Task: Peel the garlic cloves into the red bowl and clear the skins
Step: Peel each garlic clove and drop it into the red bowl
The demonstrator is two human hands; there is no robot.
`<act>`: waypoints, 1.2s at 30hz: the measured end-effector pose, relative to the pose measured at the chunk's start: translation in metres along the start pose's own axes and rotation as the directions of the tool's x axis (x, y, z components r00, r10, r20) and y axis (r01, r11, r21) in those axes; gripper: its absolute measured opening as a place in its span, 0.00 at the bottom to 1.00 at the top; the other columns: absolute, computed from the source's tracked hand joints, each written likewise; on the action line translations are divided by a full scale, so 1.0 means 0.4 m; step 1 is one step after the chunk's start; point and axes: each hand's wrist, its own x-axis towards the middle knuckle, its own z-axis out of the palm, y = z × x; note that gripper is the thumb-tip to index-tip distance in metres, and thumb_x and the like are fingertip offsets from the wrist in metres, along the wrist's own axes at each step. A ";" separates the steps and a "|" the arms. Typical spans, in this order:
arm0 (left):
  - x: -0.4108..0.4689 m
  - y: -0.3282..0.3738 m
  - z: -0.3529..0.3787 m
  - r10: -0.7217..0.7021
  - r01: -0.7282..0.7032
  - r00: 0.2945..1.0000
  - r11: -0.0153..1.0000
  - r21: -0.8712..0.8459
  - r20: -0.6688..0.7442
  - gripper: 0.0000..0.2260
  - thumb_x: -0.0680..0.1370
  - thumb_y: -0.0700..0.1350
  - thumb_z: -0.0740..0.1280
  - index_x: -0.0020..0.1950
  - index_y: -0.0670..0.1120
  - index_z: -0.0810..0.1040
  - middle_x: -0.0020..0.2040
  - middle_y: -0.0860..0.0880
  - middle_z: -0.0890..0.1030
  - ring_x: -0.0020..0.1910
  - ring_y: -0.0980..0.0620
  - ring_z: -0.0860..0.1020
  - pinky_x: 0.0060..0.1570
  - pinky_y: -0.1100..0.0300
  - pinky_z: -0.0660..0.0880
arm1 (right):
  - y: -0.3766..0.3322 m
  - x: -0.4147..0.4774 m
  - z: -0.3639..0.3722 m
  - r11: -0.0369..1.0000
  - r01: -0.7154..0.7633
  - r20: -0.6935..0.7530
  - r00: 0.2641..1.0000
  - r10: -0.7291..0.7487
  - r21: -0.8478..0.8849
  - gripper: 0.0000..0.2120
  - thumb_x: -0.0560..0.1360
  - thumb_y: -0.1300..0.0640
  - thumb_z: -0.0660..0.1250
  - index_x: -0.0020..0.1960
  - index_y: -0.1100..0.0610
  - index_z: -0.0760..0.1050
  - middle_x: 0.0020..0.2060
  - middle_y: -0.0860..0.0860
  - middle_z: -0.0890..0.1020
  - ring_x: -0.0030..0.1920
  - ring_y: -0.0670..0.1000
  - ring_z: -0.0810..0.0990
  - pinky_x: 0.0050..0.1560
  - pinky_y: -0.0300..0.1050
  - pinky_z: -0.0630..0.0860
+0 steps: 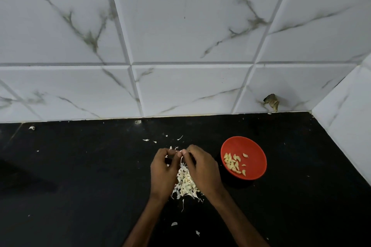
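The left hand (163, 170) and right hand (202, 166) hide most of the small pale garlic clove (181, 152); forearms are cut off below.

Red bowl (255, 146) beside skin pile (185, 183).

Both bare forearms (236, 212) reach in from the near side and angle toward each other. The left hand (163, 168) and right hand (202, 166) sit knuckles-up, close together, with fingers curled inward. Their fingertips (188, 149) meet at the far side, pinching a small garlic clove (181, 152) between them.
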 end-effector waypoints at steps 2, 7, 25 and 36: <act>-0.011 0.005 0.002 -0.126 0.136 0.990 0.969 -0.208 0.061 0.05 0.80 0.42 0.69 0.46 0.44 0.81 0.36 0.45 0.79 0.27 0.53 0.73 0.24 0.60 0.69 | -0.003 -0.003 0.000 0.968 0.139 -0.049 0.987 -0.152 -0.210 0.07 0.82 0.56 0.66 0.45 0.56 0.76 0.37 0.42 0.76 0.33 0.40 0.74 0.31 0.31 0.68; -0.020 0.032 0.003 -0.289 0.388 0.919 0.788 -0.478 0.269 0.07 0.80 0.42 0.68 0.48 0.40 0.82 0.34 0.47 0.78 0.28 0.57 0.73 0.20 0.65 0.63 | 0.023 0.001 -0.001 0.940 0.240 -0.072 0.962 -0.264 -0.241 0.05 0.82 0.58 0.67 0.48 0.58 0.78 0.41 0.48 0.80 0.38 0.45 0.79 0.31 0.41 0.76; -0.011 0.032 0.000 -0.065 0.147 0.965 0.937 -0.317 0.253 0.04 0.81 0.41 0.68 0.52 0.45 0.83 0.45 0.46 0.83 0.37 0.55 0.78 0.28 0.64 0.72 | 0.065 0.017 -0.015 0.956 0.093 0.060 0.992 -0.114 0.277 0.09 0.83 0.47 0.61 0.49 0.48 0.77 0.43 0.44 0.77 0.42 0.51 0.79 0.39 0.52 0.77; -0.028 0.041 0.025 -0.101 0.152 0.981 0.930 -0.336 0.164 0.08 0.83 0.38 0.62 0.52 0.42 0.82 0.38 0.47 0.81 0.32 0.56 0.75 0.26 0.63 0.69 | 0.041 0.011 -0.016 0.890 -0.095 0.149 0.988 0.031 0.447 0.11 0.83 0.50 0.63 0.46 0.54 0.79 0.38 0.51 0.78 0.38 0.49 0.78 0.41 0.55 0.76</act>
